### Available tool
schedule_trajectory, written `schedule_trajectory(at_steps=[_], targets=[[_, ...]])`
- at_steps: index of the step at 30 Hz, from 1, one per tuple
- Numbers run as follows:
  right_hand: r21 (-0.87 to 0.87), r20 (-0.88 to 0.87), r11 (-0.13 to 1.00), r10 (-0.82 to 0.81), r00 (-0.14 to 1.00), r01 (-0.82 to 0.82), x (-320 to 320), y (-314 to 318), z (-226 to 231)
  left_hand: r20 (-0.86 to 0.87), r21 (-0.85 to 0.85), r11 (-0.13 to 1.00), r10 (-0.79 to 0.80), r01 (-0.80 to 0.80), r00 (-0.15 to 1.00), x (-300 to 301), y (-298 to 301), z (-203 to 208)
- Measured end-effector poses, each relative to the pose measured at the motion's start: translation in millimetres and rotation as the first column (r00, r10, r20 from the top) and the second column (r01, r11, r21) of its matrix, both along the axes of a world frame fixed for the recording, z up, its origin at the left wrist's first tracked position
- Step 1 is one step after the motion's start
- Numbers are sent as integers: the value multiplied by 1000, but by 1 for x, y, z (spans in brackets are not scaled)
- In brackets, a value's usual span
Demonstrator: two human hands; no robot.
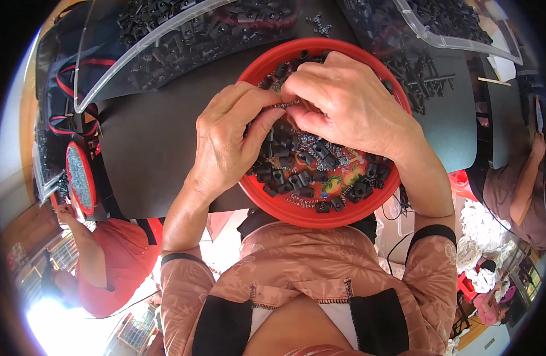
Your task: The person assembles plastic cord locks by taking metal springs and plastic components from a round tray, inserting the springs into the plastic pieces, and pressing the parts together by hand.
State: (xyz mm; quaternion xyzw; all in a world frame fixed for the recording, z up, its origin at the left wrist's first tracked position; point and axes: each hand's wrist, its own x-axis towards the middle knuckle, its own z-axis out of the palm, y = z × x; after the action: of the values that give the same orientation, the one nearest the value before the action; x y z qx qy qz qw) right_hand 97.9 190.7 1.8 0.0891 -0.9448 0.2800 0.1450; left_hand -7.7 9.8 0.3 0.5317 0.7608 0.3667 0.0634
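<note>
Both hands meet over a round red tray (326, 221) with a printed floral bottom. My left hand (225, 127) pinches a small metal coil spring (286, 105) between thumb and forefinger. At the spring's other end, the thumb and fingers of my right hand (353, 104) are pressed together; what lies inside that pinch is hidden. Below the hands, the tray holds many small black plastic pieces with round holes (305, 178), resembling cord-lock bodies. Loose springs (302, 202) lie among them.
Clear plastic bins (160, 56) of black pieces stand at the far left and far right. Thin black plastic parts (427, 80) lie beside the tray on the dark table (154, 148). Co-workers sit left (118, 261) and right (516, 196); a red-rimmed tray (80, 178) is by the left one.
</note>
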Motion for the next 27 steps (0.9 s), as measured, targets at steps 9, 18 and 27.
schedule_trajectory(at_steps=[9, 18, 27], targets=[[-246, 114, 968, 85, 990, -55, -3, 2, -2, 139, 66, 996, 57, -67, 989, 2, -1, 3], [-209, -11, 974, 88, 996, -88, -5, 4, -4, 145, 43, 998, 48, -55, 988, 0, -4, 3], [-226, -153, 973, 4, 988, -39, -5, 8, 1, 273, 27, 999, 22, -31, 962, -3, -8, 3]])
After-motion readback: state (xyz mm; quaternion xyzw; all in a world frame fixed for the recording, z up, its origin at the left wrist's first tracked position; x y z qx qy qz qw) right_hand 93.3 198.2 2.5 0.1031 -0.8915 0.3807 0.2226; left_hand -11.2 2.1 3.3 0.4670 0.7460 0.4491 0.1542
